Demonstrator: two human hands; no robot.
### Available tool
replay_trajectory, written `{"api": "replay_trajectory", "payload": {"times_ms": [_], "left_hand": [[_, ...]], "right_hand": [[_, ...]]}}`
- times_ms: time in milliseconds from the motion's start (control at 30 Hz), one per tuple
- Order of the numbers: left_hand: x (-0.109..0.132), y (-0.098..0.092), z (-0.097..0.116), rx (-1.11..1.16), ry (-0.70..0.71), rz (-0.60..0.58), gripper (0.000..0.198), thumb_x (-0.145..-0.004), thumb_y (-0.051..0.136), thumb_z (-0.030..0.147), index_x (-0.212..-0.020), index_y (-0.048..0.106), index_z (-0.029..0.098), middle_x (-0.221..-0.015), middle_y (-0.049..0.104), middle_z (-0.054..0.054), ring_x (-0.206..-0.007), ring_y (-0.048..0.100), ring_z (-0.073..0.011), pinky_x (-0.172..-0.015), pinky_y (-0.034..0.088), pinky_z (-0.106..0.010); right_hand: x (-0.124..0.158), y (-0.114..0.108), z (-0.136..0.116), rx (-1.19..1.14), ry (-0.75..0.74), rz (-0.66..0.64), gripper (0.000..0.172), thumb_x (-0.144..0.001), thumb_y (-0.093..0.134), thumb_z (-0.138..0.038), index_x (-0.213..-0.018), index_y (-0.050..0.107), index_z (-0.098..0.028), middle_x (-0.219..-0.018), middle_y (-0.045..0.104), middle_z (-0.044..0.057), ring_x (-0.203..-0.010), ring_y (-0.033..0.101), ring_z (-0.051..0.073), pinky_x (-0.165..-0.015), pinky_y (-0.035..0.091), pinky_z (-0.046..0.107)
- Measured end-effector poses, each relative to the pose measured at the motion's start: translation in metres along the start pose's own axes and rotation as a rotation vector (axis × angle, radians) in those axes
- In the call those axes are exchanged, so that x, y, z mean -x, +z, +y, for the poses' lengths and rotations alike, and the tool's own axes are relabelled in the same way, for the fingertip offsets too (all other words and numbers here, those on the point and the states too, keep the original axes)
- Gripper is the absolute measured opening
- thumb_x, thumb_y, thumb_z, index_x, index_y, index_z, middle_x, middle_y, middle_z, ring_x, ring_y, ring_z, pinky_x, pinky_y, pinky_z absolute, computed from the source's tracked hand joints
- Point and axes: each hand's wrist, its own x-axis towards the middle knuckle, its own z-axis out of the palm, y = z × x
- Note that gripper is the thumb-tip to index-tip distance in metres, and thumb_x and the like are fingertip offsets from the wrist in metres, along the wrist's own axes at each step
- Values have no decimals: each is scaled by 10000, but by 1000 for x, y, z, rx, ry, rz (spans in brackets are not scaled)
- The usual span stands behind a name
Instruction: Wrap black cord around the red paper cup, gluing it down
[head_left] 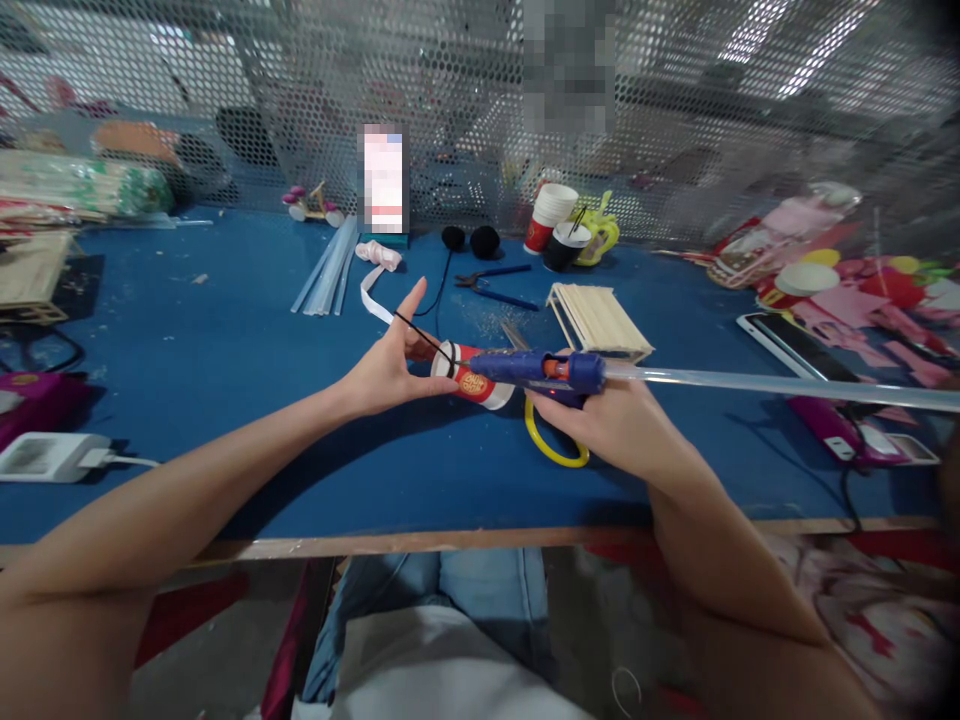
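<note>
My left hand [397,362] grips a red and white paper cup [474,382] that lies on its side, thumb along the near side. A black cord [415,328] runs from that hand to the cup's left end. In my right hand [611,415] is a blue hot glue gun [536,368], its nozzle at the cup. A long clear glue stick [750,383] sticks out of its back to the right. Beneath the glue gun lie scissors with a yellow handle [559,447], partly covered by it.
Beyond my hands are pliers [499,298], black yarn balls [484,242], white ribbon [379,256], glue sticks [330,270], a stick-built rack [600,318] and stacked paper cups [551,212]. A phone [795,345] and coloured scraps lie right; a white charger [54,457] lies left. A perforated metal screen [450,90] borders the back.
</note>
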Motion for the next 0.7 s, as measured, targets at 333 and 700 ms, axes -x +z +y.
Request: {"api": "replay_trajectory", "payload": {"times_ms": [333,700], "left_hand": [[-1,-1,-2,-20,-5,29,1166,-605,835,247,-1492,77,258,-920,676,-63,-825,670,-190,-819,515,-382],[-1,-1,-2,-18,18,13,1166,-610,834,242,-1493,72,265,-935,673,-66,-831,668,-188,-823,521,-378]], "right_hand": [[2,1,0,-45,-9,16,128,-813,510,-236,-801,638,-234,-650,623,39,-583,589,193,-558,464,315],[3,2,1,-30,-36,34,131,-824,505,-235,-793,633,-237,-681,633,45,-630,603,202,-587,478,321]]}}
